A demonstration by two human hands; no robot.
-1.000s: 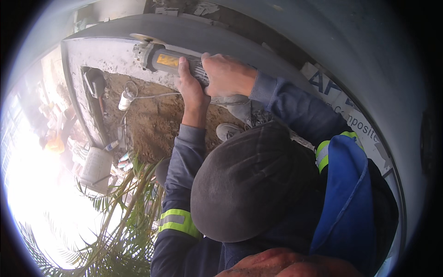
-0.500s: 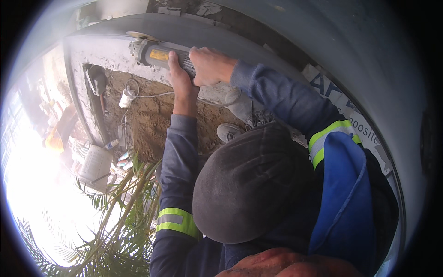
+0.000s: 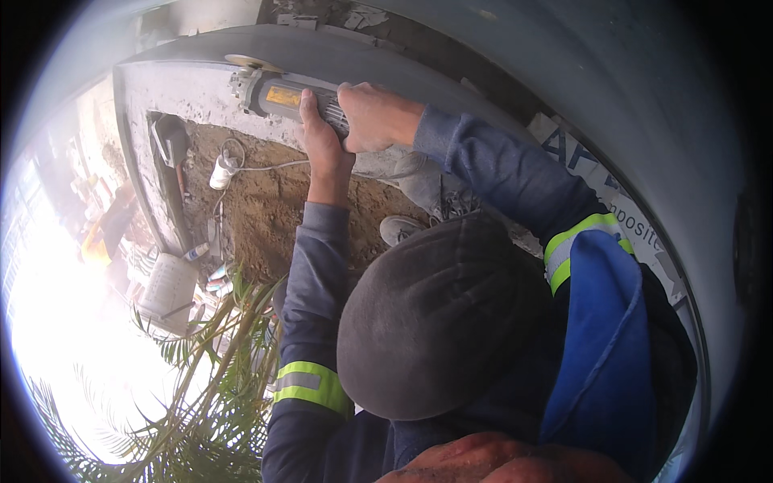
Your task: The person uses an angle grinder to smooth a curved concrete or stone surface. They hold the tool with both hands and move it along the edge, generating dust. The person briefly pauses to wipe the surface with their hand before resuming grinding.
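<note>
Compared with a second ago, the one grinder (image 3: 286, 98) and the two hands on it sit slightly farther left along the pale ledge (image 3: 181, 90), while the bucket, soil and palm look much the same. The left hand (image 3: 325, 153) supports the grinder's body from the near side, thumb laid up along it; the right hand (image 3: 374, 118) is closed around its rear end. The single disc (image 3: 251, 62) is by the ledge's top edge; whether it touches cannot be told. One white bucket (image 3: 167, 286) stands at the left, its inside not readable in the glare. The ledge borders brown soil (image 3: 258, 211), where one white cylinder (image 3: 221, 175) lies, with a pale cord (image 3: 270, 168) running toward the left wrist. Two yellow-green bands (image 3: 312, 388) circle the sleeves, one each; a palm (image 3: 217, 386) spreads lower left.
</note>
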